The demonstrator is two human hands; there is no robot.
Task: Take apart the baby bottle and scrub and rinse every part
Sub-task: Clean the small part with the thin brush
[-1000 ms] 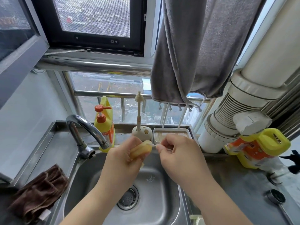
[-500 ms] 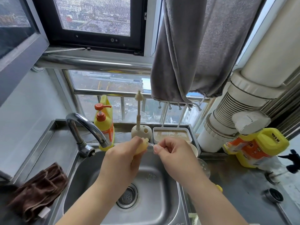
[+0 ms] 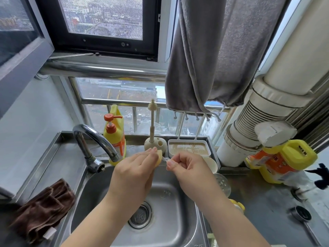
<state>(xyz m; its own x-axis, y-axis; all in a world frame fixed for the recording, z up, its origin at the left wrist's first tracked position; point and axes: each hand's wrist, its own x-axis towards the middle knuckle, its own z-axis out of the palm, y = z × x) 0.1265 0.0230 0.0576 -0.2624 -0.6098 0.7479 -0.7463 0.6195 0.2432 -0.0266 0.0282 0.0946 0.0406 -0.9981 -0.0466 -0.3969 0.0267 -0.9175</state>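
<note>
Over the steel sink [image 3: 170, 209], my left hand [image 3: 135, 173] holds a small pale-yellow bottle part [image 3: 159, 157] between its fingertips and thumb. My right hand [image 3: 188, 166] pinches a thin small brush [image 3: 165, 159] whose tip goes into that part. Right of the sink, a clear bottle piece [image 3: 222, 184] and a cream cup-like piece [image 3: 211, 164] lie on the counter, partly behind my right arm. A small yellow piece [image 3: 237, 205] shows by my right forearm.
A curved tap [image 3: 96, 138] stands at the sink's left rear beside a yellow pump bottle [image 3: 114, 134]. A brush in a holder [image 3: 153, 132] and a white drying tray [image 3: 188, 147] sit behind. Brown cloth [image 3: 44, 207] left; yellow jug [image 3: 281, 161] right; grey towel [image 3: 222, 50] hangs overhead.
The yellow part has turned in my left hand, showing less of itself, and both hands shifted slightly away from me. The small brush stays at the part's opening.
</note>
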